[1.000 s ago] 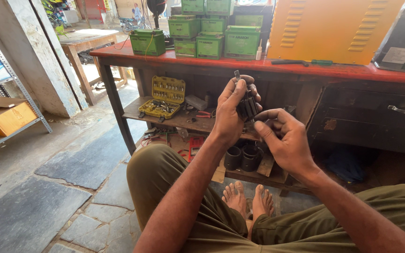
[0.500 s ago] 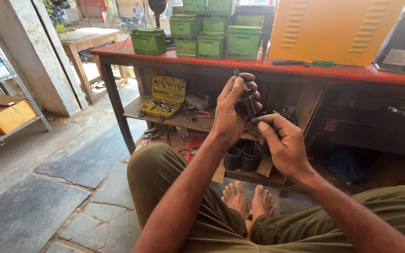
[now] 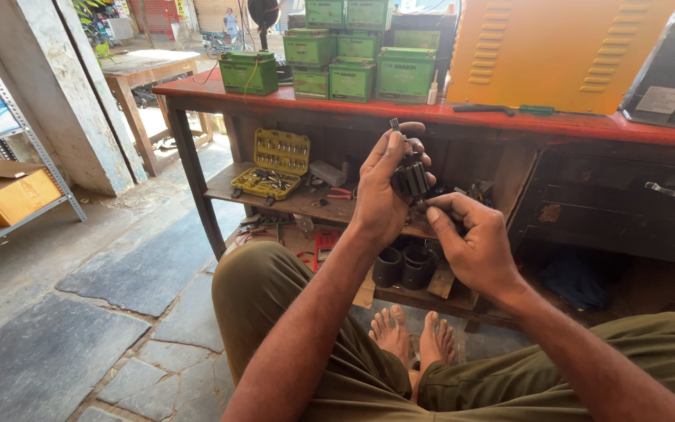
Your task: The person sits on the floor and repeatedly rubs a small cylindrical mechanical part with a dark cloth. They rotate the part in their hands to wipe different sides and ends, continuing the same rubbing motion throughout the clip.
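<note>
Dark ribbed motor part (image 3: 411, 177) clamped upright in left hand (image 3: 380, 195), fingers wrapped around body, shaft tip above thumb; right hand (image 3: 474, 246) just below and beside part, fingertips pinched at lower end; both in front of red workbench (image 3: 509, 119).

In my left grip (image 3: 380, 199) I hold a dark, ribbed metal part (image 3: 411, 177) upright, its thin shaft (image 3: 394, 125) pointing up.

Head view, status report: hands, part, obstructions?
Left hand grips dark ribbed metal part, upright. Right hand at its lower end. Nothing between them.
</note>
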